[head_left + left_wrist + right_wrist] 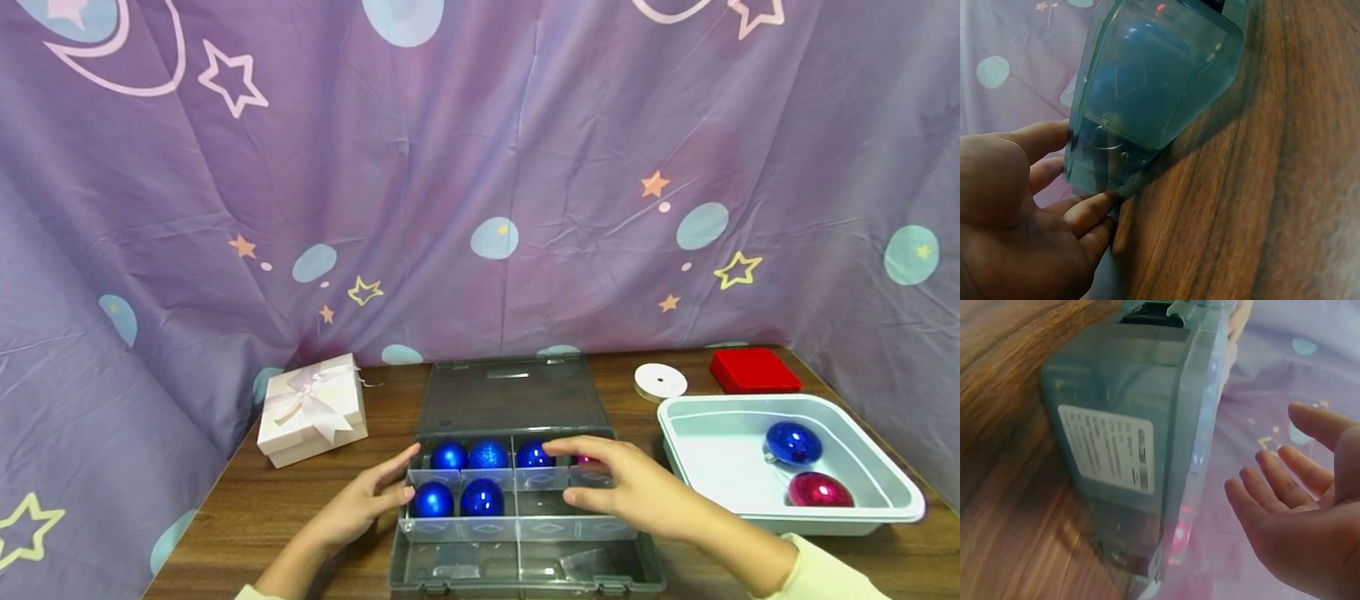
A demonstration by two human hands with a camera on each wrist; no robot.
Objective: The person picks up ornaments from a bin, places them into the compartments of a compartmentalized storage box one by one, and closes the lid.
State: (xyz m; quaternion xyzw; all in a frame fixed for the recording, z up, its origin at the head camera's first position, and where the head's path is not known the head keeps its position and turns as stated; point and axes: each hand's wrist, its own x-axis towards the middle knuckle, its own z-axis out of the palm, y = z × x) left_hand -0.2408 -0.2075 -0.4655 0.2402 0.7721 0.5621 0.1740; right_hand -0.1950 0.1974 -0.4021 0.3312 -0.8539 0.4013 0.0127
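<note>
A grey see-through organizer box [480, 565] lies with its lid [510, 400] folded back. Several blue ball ornaments [432, 501] fill compartments in its back and middle rows; the front row holds no balls. My left hand [360, 504] rests at the box's left end, and the left wrist view shows its fingertips touching the box wall [1160, 81]. Over the right compartments hovers my right hand [637, 487], fingers spread and holding nothing. It partly hides a pink ball [585, 460] in the back right compartment. The right wrist view shows this palm [1310, 531] apart from the box.
To the right stands a pale plastic basin [705, 454] with a blue ball [793, 443] and a pink ball [820, 490] inside. Behind it are a white ribbon spool [660, 381] and a red box [753, 372]. A white gift box [315, 408] with a bow sits at the left.
</note>
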